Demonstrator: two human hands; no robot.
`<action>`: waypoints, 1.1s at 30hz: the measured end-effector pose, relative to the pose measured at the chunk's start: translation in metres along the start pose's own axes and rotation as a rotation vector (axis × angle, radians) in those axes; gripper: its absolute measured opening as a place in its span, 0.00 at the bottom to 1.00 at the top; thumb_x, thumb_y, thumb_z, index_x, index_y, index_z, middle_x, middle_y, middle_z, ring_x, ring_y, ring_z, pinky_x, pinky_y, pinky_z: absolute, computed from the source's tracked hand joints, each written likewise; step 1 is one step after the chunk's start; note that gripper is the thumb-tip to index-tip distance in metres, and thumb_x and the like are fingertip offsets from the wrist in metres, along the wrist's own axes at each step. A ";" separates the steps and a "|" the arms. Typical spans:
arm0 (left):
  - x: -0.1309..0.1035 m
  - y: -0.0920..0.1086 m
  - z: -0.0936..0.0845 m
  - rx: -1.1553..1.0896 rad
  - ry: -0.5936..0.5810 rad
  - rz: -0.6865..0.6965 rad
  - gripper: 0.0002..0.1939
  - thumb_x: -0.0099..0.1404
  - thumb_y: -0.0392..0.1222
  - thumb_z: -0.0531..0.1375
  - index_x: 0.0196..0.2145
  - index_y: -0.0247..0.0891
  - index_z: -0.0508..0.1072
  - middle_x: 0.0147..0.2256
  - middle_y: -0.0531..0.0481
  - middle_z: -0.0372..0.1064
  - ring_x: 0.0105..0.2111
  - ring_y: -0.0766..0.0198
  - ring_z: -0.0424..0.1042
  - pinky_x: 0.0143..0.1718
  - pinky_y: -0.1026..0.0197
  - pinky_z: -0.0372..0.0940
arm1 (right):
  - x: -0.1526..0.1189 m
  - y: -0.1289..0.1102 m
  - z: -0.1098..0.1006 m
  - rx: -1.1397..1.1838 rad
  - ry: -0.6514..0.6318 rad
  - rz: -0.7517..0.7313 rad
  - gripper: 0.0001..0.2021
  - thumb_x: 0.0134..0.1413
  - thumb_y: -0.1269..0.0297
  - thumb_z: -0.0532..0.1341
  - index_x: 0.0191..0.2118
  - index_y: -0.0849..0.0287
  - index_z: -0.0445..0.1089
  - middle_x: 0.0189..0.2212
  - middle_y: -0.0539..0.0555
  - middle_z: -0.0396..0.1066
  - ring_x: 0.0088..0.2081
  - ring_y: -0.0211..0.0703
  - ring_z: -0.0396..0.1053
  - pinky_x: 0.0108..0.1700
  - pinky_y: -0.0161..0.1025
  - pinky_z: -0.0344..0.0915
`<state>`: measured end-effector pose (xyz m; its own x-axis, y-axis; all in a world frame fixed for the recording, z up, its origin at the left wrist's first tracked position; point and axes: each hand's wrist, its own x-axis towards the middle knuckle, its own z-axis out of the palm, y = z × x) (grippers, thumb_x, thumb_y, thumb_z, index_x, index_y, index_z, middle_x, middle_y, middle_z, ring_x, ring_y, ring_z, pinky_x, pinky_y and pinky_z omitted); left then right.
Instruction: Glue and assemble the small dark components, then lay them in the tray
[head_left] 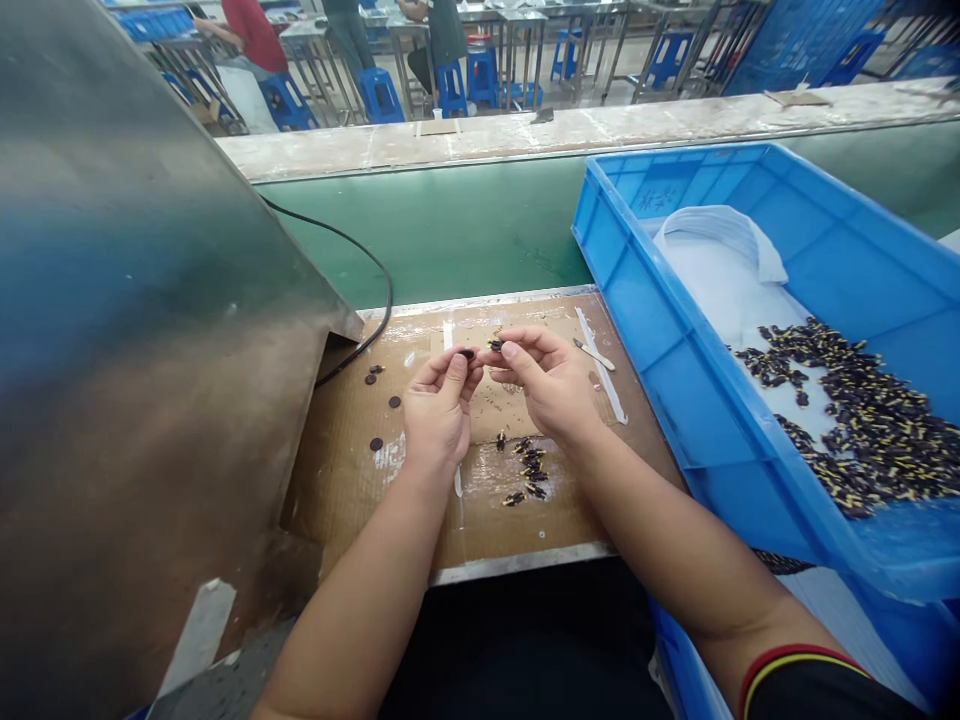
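Over the cardboard-covered work surface (pixel 337 500), my left hand (pixel 442 405) pinches a small dark round piece (pixel 467 354) between thumb and fingers. Close beside it, my right hand (pixel 547 385) grips a small black-and-yellow part (pixel 496 344) at its fingertips. Several similar black-and-yellow parts (pixel 532 465) lie on the cardboard below my right hand. Dark discs (pixel 376 444) are scattered left of my left hand. A small knife-like tool (pixel 594 354) rests on the cardboard to the right of my right hand.
At the right stands a large blue bin (pixel 637 290) holding a heap of black-and-yellow parts (pixel 877 430) on white sheeting. A metal housing (pixel 150 350) rises on the left, with a black cable (pixel 386 280) beside it. Beyond the green belt (pixel 450 230), people are near blue stools (pixel 381 95).
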<state>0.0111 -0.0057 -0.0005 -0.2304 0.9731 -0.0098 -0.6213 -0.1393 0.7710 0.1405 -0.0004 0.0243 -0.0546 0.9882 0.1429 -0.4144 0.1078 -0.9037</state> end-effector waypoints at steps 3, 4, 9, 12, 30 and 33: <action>-0.003 -0.002 0.002 0.047 -0.006 0.050 0.13 0.53 0.42 0.76 0.37 0.38 0.82 0.38 0.46 0.79 0.36 0.66 0.79 0.44 0.64 0.75 | -0.001 0.001 0.000 -0.003 -0.016 -0.006 0.11 0.57 0.56 0.69 0.41 0.55 0.74 0.36 0.51 0.79 0.41 0.40 0.80 0.44 0.38 0.80; -0.003 -0.002 0.002 0.061 -0.008 0.054 0.13 0.54 0.41 0.75 0.37 0.38 0.82 0.38 0.45 0.79 0.37 0.65 0.79 0.44 0.63 0.75 | -0.001 0.001 0.000 -0.008 -0.015 -0.010 0.10 0.57 0.56 0.69 0.40 0.55 0.74 0.36 0.51 0.79 0.41 0.41 0.80 0.45 0.39 0.80; -0.004 -0.001 0.003 0.071 -0.005 0.066 0.12 0.55 0.41 0.75 0.36 0.37 0.82 0.37 0.45 0.79 0.37 0.64 0.78 0.46 0.60 0.75 | -0.003 -0.001 0.001 -0.062 -0.028 -0.013 0.10 0.56 0.57 0.70 0.40 0.56 0.75 0.35 0.51 0.79 0.40 0.41 0.79 0.47 0.42 0.80; -0.004 0.003 0.003 0.002 -0.013 -0.009 0.11 0.54 0.42 0.75 0.34 0.38 0.82 0.37 0.46 0.79 0.36 0.66 0.78 0.45 0.63 0.74 | -0.005 -0.002 0.002 -0.146 -0.023 -0.081 0.09 0.57 0.59 0.69 0.42 0.56 0.76 0.38 0.52 0.80 0.40 0.41 0.79 0.45 0.42 0.80; -0.002 0.005 -0.006 -0.060 -0.056 -0.069 0.07 0.57 0.42 0.73 0.33 0.41 0.81 0.38 0.51 0.78 0.39 0.69 0.74 0.46 0.65 0.69 | -0.014 -0.001 0.004 -0.566 -0.044 -0.353 0.08 0.62 0.62 0.66 0.46 0.46 0.80 0.43 0.48 0.81 0.42 0.41 0.78 0.46 0.44 0.77; -0.002 0.004 -0.006 -0.050 -0.066 -0.066 0.07 0.58 0.42 0.73 0.33 0.42 0.81 0.38 0.51 0.78 0.39 0.69 0.75 0.47 0.65 0.69 | -0.014 -0.001 0.003 -0.571 -0.046 -0.356 0.08 0.62 0.62 0.65 0.46 0.47 0.80 0.43 0.48 0.81 0.42 0.41 0.78 0.46 0.43 0.76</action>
<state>0.0044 -0.0097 -0.0014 -0.1390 0.9902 -0.0159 -0.6706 -0.0823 0.7372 0.1384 -0.0142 0.0243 -0.0472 0.8776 0.4771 0.1303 0.4790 -0.8681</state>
